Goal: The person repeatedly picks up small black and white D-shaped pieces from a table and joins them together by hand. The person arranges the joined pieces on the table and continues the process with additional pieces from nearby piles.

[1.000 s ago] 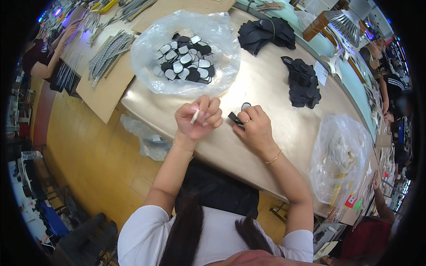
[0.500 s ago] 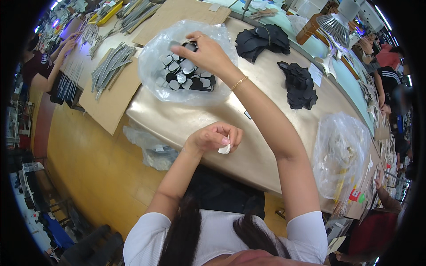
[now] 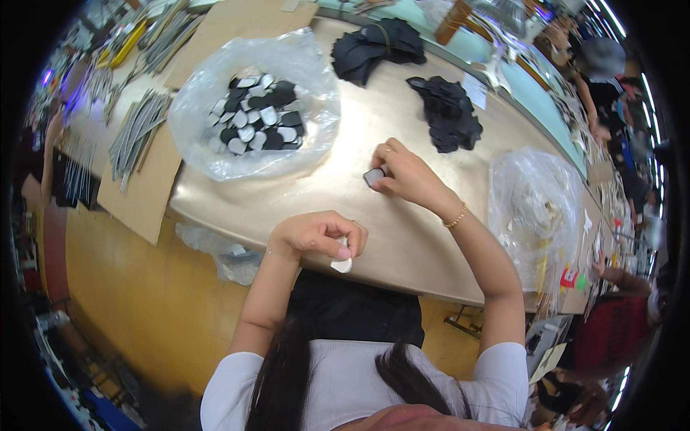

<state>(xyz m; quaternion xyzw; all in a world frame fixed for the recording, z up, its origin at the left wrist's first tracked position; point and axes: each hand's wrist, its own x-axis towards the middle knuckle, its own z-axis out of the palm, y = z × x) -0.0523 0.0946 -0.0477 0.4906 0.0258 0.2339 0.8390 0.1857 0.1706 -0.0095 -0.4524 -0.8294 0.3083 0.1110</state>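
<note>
My left hand (image 3: 314, 235) is curled above the table's front edge, with a small white rounded piece (image 3: 342, 266) pinched under its thumb. Out over the middle of the table, my right hand (image 3: 411, 174) has thumb and fingers closed on a small grey tab with a black edge (image 3: 374, 177), at or just above the tabletop. To the left, an open clear plastic bag (image 3: 194, 108) holds many similar black and grey rounded tabs (image 3: 267, 115).
Two heaps of black cut pieces, one banded (image 3: 379, 50) and one loose (image 3: 447, 115), lie at the back. Another clear bag (image 3: 528, 208) sits at the right. Grey strips (image 3: 136, 136) rest on cardboard (image 3: 136, 205) at the left. Other people work on both sides.
My right hand has come from above the bag of tabs to the middle of the table. My left hand keeps its white piece. The whole view has shifted slightly.
</note>
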